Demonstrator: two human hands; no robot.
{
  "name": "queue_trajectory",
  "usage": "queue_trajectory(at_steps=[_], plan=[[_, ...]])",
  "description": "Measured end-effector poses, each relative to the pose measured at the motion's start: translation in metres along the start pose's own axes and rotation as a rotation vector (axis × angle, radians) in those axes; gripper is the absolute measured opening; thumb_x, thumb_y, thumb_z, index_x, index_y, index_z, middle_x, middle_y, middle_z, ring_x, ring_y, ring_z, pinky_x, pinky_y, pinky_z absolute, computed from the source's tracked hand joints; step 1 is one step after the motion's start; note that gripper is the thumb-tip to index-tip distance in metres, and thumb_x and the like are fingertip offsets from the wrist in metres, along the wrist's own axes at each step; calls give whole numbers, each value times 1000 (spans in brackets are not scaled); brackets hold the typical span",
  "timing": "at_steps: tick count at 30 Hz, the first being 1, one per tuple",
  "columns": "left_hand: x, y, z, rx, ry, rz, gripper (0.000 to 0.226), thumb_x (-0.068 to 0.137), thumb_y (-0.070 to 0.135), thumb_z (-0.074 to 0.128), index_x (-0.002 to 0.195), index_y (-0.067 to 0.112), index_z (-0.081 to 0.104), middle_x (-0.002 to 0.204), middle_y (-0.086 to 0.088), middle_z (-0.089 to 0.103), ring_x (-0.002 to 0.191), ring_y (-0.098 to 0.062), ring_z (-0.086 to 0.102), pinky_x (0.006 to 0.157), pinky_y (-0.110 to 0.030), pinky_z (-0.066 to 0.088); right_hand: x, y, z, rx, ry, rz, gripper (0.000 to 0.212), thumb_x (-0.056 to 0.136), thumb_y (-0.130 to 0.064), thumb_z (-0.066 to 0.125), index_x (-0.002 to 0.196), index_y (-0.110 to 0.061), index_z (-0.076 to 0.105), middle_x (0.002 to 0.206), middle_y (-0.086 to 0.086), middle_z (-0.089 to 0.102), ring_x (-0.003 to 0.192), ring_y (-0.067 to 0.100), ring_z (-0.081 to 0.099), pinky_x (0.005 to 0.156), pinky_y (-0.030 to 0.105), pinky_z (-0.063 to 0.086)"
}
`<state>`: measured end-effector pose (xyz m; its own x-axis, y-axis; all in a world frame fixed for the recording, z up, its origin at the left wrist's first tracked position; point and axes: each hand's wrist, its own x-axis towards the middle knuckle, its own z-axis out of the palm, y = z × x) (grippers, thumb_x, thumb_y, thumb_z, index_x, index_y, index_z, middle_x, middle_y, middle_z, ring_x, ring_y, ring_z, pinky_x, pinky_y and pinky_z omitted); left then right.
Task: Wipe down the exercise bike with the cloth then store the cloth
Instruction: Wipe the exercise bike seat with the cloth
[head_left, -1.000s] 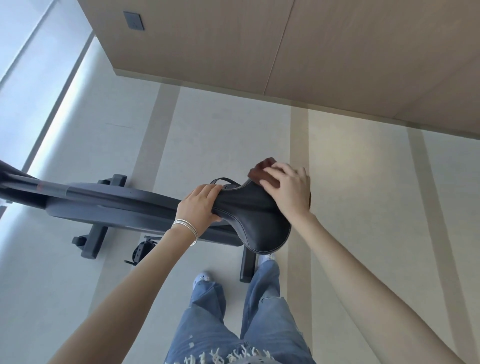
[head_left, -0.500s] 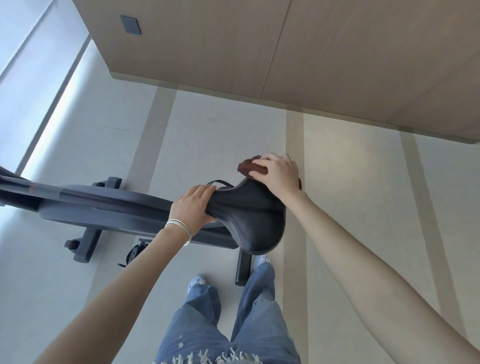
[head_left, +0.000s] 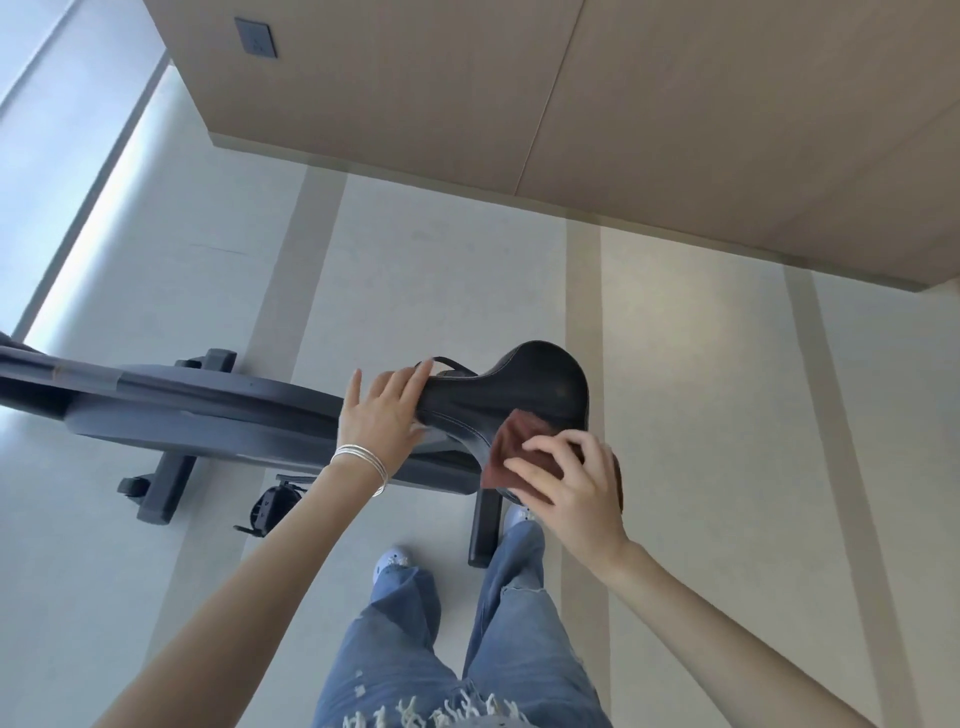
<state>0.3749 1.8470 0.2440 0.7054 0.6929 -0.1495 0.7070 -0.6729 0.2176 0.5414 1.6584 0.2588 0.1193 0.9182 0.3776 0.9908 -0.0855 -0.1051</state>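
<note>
A dark grey exercise bike (head_left: 208, 410) stands on the floor, its frame running to the left. Its black saddle (head_left: 524, 389) is in the middle of the view. My left hand (head_left: 382, 421) rests on the saddle's narrow nose, with the fingers spread and lifting off it. My right hand (head_left: 571, 483) presses a brown cloth (head_left: 514, 447) against the near edge of the saddle's wide rear. Part of the cloth is hidden under my fingers.
A wood-panelled wall (head_left: 571, 104) with a grey socket (head_left: 254, 39) runs along the far side. A window (head_left: 47, 130) is at the left. The bike's foot bars (head_left: 161, 488) and a pedal (head_left: 267, 506) lie near my legs (head_left: 441, 649).
My right hand has carried the cloth from the far edge of the saddle's rear to its near edge. My left hand has loosened its grip on the saddle nose, and its fingers have spread.
</note>
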Motion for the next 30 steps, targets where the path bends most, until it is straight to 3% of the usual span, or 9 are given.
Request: queue_trajectory(at_steps=[3,8,12,17,23,27,30], plan=[[-20,-30,3,57,-49,-111,83,85,33,60,147,18,7,144,1,37,134,-20,31,116,-45,19,19,-24,13,-65,-71,-114,11,80,-31,67,92,-30,67,103,-6,66,93,25,52,68,37,41],[-69,-75,10,17,-124,-262,72,87,25,57,146,16,17,149,-5,31,137,-25,28,116,-39,22,85,-68,43,-36,-116,-242,12,77,-23,68,87,-28,67,101,-3,65,88,28,58,66,38,43],[-91,-87,15,-37,-137,-307,66,87,19,55,145,17,22,149,-6,33,136,-26,29,113,-37,26,133,-82,52,11,-162,-193,15,72,-34,74,85,-29,70,97,-5,65,86,28,57,64,38,44],[-75,-69,11,-160,-109,-179,69,87,20,56,146,16,20,150,-5,30,137,-24,28,111,-34,28,118,-59,38,61,-183,-95,22,74,-39,71,95,-33,70,103,-9,64,86,26,53,67,34,42],[-31,-43,-4,-264,-82,71,77,84,27,63,146,19,17,151,0,29,133,-22,35,104,-35,39,14,-4,-4,-42,-25,77,19,75,-29,72,95,-30,71,100,-5,65,87,23,48,72,36,47],[2,-28,-17,-322,-150,179,70,85,28,63,144,19,25,148,0,34,130,-24,40,98,-43,45,-23,-15,-12,-99,-51,-27,19,75,-26,73,93,-25,71,98,-1,67,90,23,47,71,29,41],[18,-24,-24,-306,-192,169,55,86,23,63,136,17,40,137,-5,49,116,-31,52,93,-42,46,-19,-36,-4,-216,-207,-175,22,72,-22,75,94,-22,70,99,2,67,90,26,54,70,34,47]])
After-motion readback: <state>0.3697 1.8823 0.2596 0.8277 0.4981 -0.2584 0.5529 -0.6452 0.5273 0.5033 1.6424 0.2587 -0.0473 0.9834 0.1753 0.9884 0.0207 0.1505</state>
